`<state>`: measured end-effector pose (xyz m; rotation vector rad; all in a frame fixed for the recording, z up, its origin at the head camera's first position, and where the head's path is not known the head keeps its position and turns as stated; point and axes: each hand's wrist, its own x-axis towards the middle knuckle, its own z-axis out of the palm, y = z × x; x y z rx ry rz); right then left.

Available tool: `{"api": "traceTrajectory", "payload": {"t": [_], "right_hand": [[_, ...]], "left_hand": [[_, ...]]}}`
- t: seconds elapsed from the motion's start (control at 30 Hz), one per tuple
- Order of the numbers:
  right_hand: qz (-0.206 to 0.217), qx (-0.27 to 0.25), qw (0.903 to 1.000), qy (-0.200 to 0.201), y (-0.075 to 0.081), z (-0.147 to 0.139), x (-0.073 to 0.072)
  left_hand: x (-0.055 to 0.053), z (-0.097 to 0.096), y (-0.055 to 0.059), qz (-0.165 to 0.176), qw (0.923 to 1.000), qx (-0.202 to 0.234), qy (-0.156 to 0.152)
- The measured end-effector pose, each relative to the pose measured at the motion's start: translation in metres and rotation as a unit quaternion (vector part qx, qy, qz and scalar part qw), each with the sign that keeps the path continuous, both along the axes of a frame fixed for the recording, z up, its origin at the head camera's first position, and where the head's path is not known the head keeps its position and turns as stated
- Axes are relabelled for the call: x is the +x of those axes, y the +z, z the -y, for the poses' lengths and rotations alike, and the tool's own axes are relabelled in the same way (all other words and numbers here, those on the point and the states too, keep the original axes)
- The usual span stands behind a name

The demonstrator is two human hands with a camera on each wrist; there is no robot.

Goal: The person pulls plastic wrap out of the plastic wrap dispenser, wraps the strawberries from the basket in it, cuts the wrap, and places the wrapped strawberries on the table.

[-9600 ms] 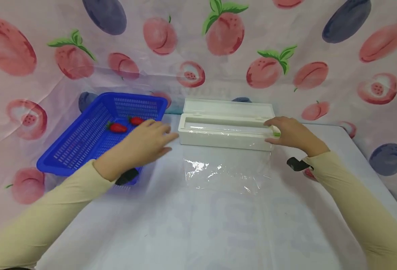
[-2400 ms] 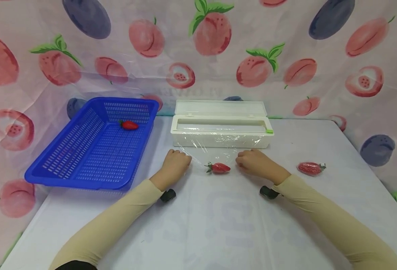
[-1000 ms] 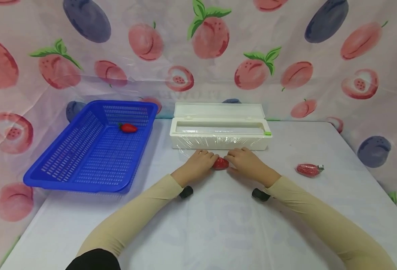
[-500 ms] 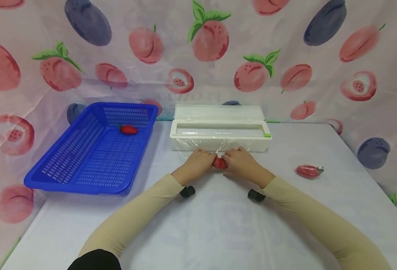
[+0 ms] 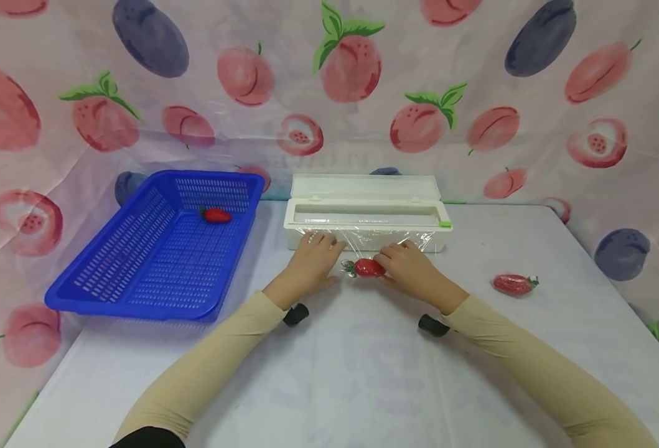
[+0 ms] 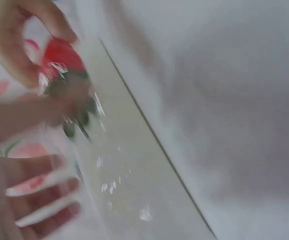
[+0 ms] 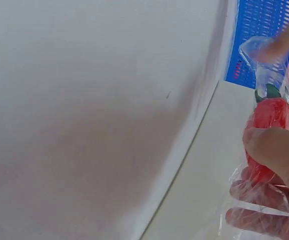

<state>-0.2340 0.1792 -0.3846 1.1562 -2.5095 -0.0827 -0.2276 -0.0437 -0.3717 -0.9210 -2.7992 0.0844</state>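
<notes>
A strawberry wrapped in clear cling film is at the centre of the head view, its leafy end to the left. My right hand pinches its red end, with the thumb along its side. Beside the leaves is my left hand, its fingers spread and fairly straight; its thumb, blurred, passes over the leafy end. Film still runs from the strawberry up to the white cling film box, whose lid is up. Whether the left thumb touches the film is unclear.
To the left stands a blue plastic basket with one strawberry inside. A second film-wrapped strawberry lies on the white tabletop to the right. A green slider sits at the box's right end. Behind hangs a fruit-print cloth.
One strawberry has left the basket since the oldest frame. It lay under film between my hands, then was wrapped. My left hand has now moved left off it, baring the leafy end.
</notes>
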Motion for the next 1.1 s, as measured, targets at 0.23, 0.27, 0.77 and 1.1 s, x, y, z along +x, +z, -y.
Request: {"api": "traceTrajectory", "payload": {"t": [0.23,0.27,0.77,1.1], "right_hand": [[-0.001,-0.027,0.9994,0.023,0.000,0.002,0.001],[0.000,-0.031,0.9992,0.027,-0.001,0.003,0.001],[0.071,-0.041,0.9965,0.013,-0.001,-0.003,0.004],[0.105,-0.092,0.9902,-0.015,-0.003,0.000,-0.004]], "left_hand": [[0.003,-0.021,0.000,0.036,0.9981,0.027,-0.044],[0.003,-0.023,-0.002,0.036,0.9982,0.031,-0.038],[0.005,-0.031,-0.012,0.011,0.9994,0.007,-0.033],[-0.005,-0.026,-0.014,0.064,0.9975,0.030,-0.002]]}}
